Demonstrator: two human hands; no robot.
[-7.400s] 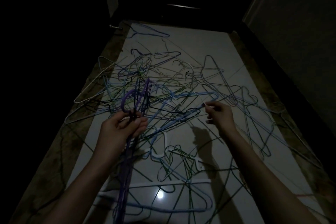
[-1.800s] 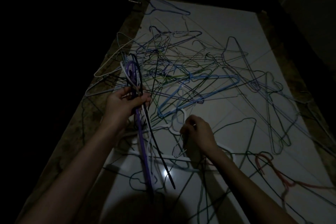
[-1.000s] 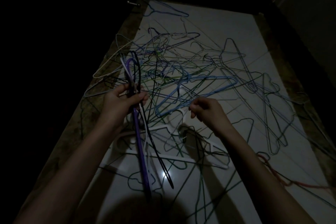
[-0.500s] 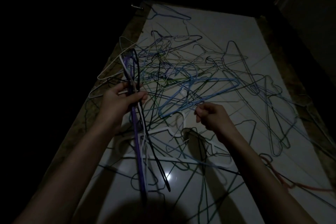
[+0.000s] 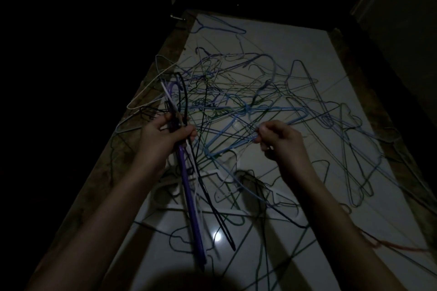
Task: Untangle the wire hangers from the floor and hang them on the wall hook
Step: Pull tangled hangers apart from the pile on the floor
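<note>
We see the white floor (image 5: 295,38) strewn with a hanger tangle (image 5: 260,106). Our left hand (image 5: 165,137) grips a bundle (image 5: 186,186) of freed hangers; our right hand (image 5: 279,139) pinches a thin wire from the tangle.

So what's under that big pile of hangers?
A shiny white tiled floor shows through the tangled pile of hangers, with a light glare near the bottom. What lies beneath the densest middle is too dark and crossed over to tell.
</note>
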